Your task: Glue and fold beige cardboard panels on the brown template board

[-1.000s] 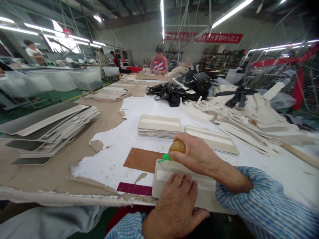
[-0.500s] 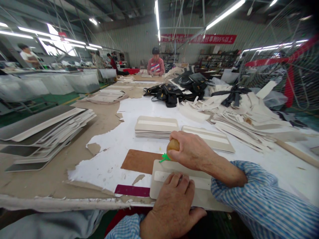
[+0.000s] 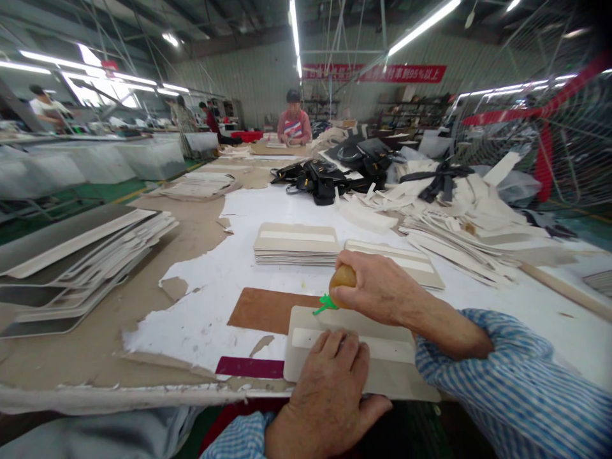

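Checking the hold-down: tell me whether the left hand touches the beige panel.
Touching. The head view shows the left hand pressed flat on the beige panel, fingers overlapping its white strip.

I see a tan-amber bottle [image 3: 343,276] with a bright green nozzle [image 3: 324,305]. The panel [image 3: 335,357] below is pale beige with a white strip [image 3: 382,347]. My sleeve [image 3: 502,389] is blue-and-white striped. A brown sheet [image 3: 268,309] and a maroon strip [image 3: 248,368] lie on the white surface [image 3: 229,268], which is patched with brownish paper. The bags [image 3: 320,178] are black, the banner [image 3: 382,72] red.
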`<state>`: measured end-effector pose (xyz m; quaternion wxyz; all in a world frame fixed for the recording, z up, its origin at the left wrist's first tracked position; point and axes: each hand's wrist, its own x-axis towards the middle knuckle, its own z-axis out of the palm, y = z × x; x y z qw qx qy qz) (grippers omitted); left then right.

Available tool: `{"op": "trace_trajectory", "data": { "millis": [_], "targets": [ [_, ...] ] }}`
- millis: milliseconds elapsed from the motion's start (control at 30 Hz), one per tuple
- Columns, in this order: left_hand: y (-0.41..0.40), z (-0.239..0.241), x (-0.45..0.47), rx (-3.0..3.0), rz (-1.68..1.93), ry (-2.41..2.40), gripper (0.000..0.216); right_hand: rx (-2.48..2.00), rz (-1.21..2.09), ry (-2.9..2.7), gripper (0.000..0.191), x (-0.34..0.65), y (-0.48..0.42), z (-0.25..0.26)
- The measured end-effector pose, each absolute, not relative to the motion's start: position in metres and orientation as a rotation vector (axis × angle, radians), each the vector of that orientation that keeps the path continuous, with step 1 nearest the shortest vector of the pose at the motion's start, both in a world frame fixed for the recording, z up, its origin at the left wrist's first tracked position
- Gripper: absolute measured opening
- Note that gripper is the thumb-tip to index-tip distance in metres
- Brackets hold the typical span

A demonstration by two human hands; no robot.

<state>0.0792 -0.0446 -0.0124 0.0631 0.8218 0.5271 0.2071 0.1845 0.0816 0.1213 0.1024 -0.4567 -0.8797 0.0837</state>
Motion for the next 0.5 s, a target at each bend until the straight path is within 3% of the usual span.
{"op": "trace_trajectory", "data": {
  "millis": [500],
  "targets": [
    [-0.044, -0.016, 0.079, 2.507, 0.671, 1.608, 0.065, -1.463, 0.224, -2.522, 0.019, 0.221, 0.089, 0.117]
  ]
}}
